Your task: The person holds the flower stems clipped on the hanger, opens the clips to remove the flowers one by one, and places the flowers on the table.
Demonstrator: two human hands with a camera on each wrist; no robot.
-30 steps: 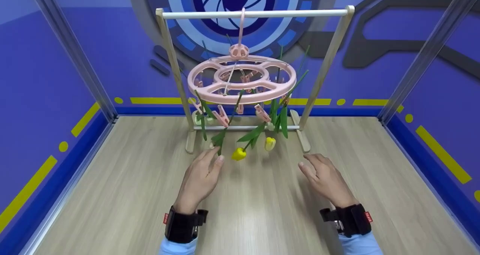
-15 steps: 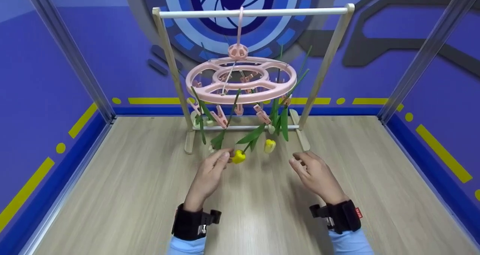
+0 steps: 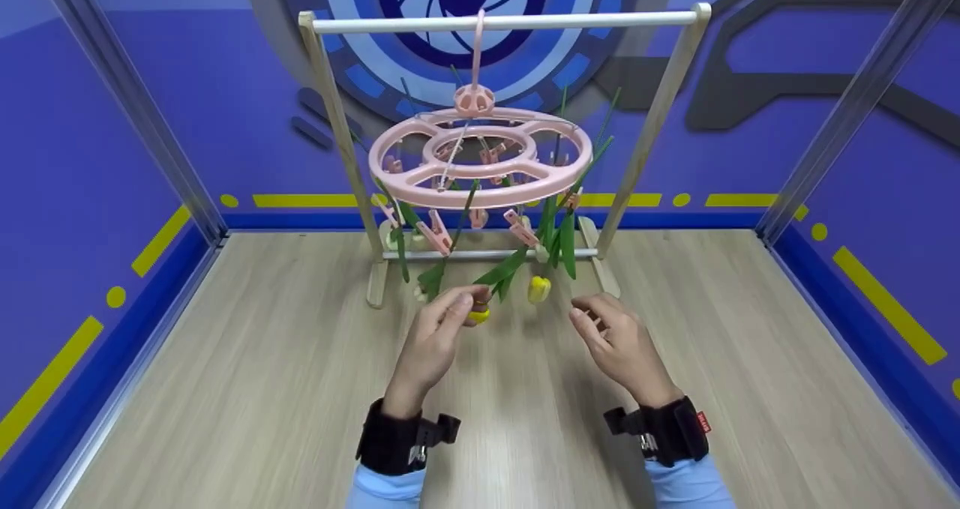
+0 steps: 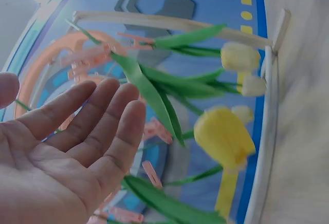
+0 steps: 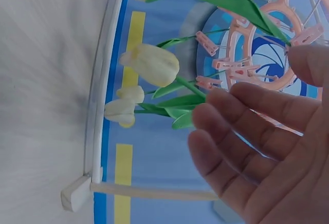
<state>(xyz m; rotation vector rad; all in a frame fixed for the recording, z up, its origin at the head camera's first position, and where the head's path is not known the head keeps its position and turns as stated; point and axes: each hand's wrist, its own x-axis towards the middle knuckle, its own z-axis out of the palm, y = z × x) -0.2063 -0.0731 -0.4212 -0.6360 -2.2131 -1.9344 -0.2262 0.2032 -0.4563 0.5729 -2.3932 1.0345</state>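
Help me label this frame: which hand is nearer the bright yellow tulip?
Left. The left hand is close beside the bright yellow tulip, partly covering it in the head view; the right hand is farther right, past the paler tulip.

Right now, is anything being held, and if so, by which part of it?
Nothing is held: the left grip near a yellow tulip is empty, and so is the right grip.

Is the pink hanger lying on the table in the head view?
No, the pink hanger hangs by its hook from the top bar of the wooden rack.
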